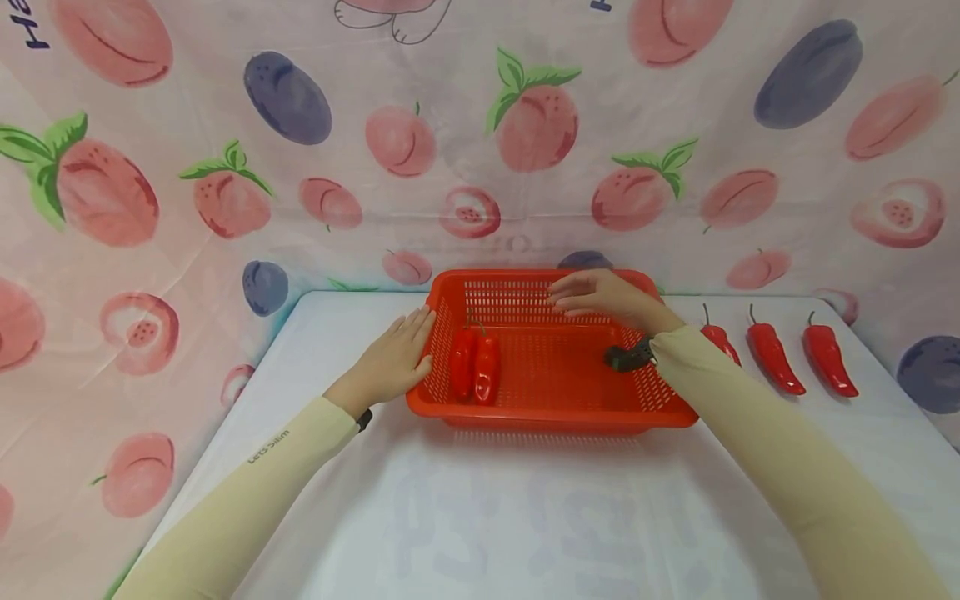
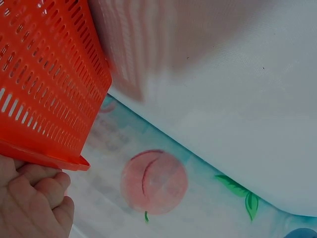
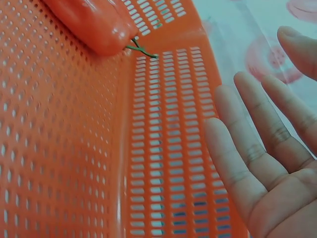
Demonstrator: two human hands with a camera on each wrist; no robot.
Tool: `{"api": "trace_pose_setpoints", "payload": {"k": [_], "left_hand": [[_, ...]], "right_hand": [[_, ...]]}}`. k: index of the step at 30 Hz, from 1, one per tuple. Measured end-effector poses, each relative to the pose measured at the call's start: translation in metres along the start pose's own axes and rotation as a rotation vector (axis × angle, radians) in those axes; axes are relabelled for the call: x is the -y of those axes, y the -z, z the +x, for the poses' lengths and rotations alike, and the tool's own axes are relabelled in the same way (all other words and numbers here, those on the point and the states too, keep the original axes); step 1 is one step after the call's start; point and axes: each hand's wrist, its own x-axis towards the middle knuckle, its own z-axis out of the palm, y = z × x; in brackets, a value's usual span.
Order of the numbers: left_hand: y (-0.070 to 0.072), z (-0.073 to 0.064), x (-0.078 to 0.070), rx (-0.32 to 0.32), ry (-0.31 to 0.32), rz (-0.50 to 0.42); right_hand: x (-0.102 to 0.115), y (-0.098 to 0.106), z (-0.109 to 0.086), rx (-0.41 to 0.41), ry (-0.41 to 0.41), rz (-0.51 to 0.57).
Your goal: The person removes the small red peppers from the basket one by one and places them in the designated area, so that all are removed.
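A red-orange plastic basket [image 1: 555,408] with slotted walls stands on the white table. Two glossy red peppers [image 1: 486,367] with green stems lie side by side in its left end; part of them also shows in the right wrist view. My left hand [image 1: 388,358] rests against the basket's left rim, its fingers fairly straight in the head view; some fingertips are hidden by the rim in the left wrist view. Above the basket's right half is my right hand [image 1: 600,298], fingers extended and spread with nothing held, as the palm [image 3: 292,198] shows in the right wrist view.
Right of the basket, three more red peppers lie in a row: one partly behind my right sleeve [image 1: 722,343], a middle one [image 1: 776,358] and an outer one [image 1: 828,360]. A fruit-printed cloth [image 1: 465,167] hangs behind the table. Dark bands sit at both wrists.
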Motion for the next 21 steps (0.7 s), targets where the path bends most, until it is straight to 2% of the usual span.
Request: {"api": "trace_pose_setpoints", "payload": {"k": [5, 15, 21], "left_hand": [[0.001, 0.0, -0.001, 0.009, 0.009, 0.0], [0.003, -0.002, -0.003, -0.027, -0.017, -0.042], [0.002, -0.001, 0.0, -0.009, -0.012, -0.012]], "right_hand": [[0.0, -0.012, 0.008, 0.022, -0.005, 0.014], [0.002, -0.033, 0.023, 0.001, -0.012, 0.077], [0.005, -0.047, 0.032, -0.012, -0.009, 0.113]]}}
